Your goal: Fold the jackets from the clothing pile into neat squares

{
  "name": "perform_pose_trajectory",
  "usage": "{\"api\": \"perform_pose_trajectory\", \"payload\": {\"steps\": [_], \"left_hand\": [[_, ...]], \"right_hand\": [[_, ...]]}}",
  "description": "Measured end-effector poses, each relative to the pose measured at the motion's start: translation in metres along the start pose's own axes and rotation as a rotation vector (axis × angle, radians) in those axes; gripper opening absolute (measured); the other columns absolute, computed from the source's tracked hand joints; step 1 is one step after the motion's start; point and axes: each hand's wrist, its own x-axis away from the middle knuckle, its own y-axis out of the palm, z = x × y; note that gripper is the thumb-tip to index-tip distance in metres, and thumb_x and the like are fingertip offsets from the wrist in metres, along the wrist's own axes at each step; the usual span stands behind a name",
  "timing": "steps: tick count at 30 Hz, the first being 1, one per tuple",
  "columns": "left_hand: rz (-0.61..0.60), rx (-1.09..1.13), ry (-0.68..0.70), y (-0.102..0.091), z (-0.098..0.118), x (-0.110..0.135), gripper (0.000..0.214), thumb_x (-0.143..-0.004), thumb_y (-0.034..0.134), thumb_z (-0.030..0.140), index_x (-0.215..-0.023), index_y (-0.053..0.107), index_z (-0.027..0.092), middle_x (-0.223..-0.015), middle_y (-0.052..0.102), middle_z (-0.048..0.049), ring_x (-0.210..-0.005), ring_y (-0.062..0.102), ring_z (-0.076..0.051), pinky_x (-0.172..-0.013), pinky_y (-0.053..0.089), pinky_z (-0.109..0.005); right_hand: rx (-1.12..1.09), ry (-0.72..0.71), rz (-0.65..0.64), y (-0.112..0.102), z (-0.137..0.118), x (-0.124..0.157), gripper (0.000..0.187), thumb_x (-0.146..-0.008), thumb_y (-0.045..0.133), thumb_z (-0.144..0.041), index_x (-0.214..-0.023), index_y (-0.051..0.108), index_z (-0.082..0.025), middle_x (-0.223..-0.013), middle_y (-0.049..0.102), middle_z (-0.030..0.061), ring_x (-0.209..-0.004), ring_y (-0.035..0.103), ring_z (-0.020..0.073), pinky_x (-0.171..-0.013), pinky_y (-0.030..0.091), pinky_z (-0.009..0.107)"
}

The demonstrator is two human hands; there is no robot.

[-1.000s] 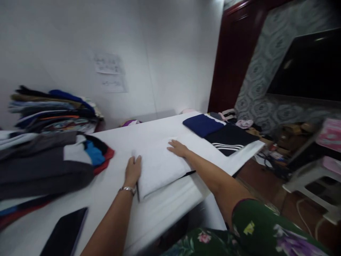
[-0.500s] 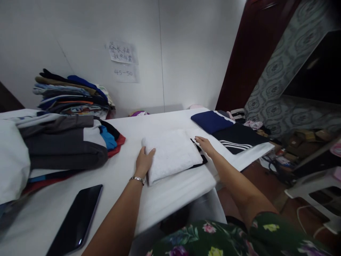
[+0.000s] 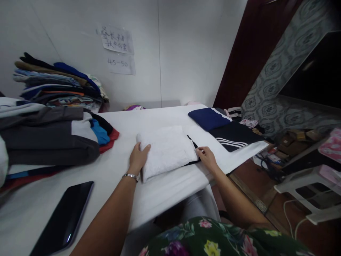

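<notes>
A folded white garment lies flat on the white-covered table, with a black part showing beyond its right side. My left hand, with a metal band on the wrist, holds the garment's left edge, thumb on top and fingers along the side. At the opposite edge, my right hand has its fingertips pinched together where the white cloth meets the black part. The exact grip of those fingertips is partly hidden.
Dark folded clothes and a taller clothes stack stand left. A phone lies at the near left. Navy and black striped folded garments lie right. A white stool stands beyond the table edge.
My right hand has moved down and inward to the garment's right edge, and its fingers have closed there. Less of the black part shows. My left hand stays on the left edge.
</notes>
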Motion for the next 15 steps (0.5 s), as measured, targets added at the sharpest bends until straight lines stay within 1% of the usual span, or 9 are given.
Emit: {"api": "perform_pose_trajectory", "payload": {"steps": [2, 4, 7, 10, 15], "left_hand": [[0.002, 0.005, 0.002, -0.0001, 0.0001, 0.0004, 0.074, -0.079, 0.057, 0.054, -0.14, 0.042, 0.014, -0.14, 0.051, -0.0152, -0.127, 0.049, -0.029, -0.106, 0.038, -0.04], [0.003, 0.006, 0.006, -0.0003, 0.0008, 0.0012, 0.073, -0.079, 0.057, 0.054, -0.139, 0.043, 0.014, -0.14, 0.051, -0.0153, -0.126, 0.049, -0.029, -0.105, 0.039, -0.04], [0.005, 0.006, 0.006, -0.0007, 0.0019, 0.0022, 0.073, -0.079, 0.057, 0.054, -0.139, 0.043, 0.015, -0.139, 0.052, -0.0153, -0.125, 0.05, -0.029, -0.105, 0.039, -0.04], [0.004, 0.005, 0.004, -0.0004, 0.0016, 0.0018, 0.073, -0.079, 0.057, 0.054, -0.139, 0.043, 0.015, -0.138, 0.053, -0.0148, -0.125, 0.05, -0.029, -0.104, 0.039, -0.039], [0.007, 0.035, 0.017, 0.0016, -0.0022, -0.0011, 0.073, -0.078, 0.059, 0.054, -0.139, 0.043, 0.016, -0.139, 0.052, -0.015, -0.126, 0.05, -0.029, -0.105, 0.039, -0.039]], "right_hand": [[0.022, -0.008, -0.028, 0.0017, -0.0009, 0.0014, 0.036, -0.084, 0.05, -0.051, -0.085, 0.068, -0.02, -0.09, 0.064, 0.0073, -0.079, 0.058, 0.0209, -0.077, 0.047, 0.036], [0.032, 0.0, -0.036, 0.0033, -0.0014, 0.0027, 0.036, -0.083, 0.052, -0.053, -0.082, 0.066, -0.02, -0.088, 0.063, 0.0065, -0.078, 0.057, 0.0212, -0.076, 0.046, 0.037], [0.001, 0.009, -0.028, 0.0052, -0.0016, 0.0047, 0.038, -0.08, 0.055, -0.056, -0.089, 0.065, -0.02, -0.095, 0.063, 0.0067, -0.084, 0.058, 0.022, -0.079, 0.046, 0.037], [-0.053, -0.001, -0.04, 0.0067, -0.0005, 0.0055, 0.038, -0.077, 0.058, -0.054, -0.095, 0.064, -0.021, -0.102, 0.064, 0.0072, -0.091, 0.057, 0.0228, -0.084, 0.045, 0.036], [-0.125, 0.014, -0.045, 0.0098, 0.0016, 0.0033, 0.028, -0.077, 0.057, -0.047, -0.089, 0.065, -0.023, -0.101, 0.065, 0.0063, -0.089, 0.058, 0.0223, -0.082, 0.044, 0.035]]}}
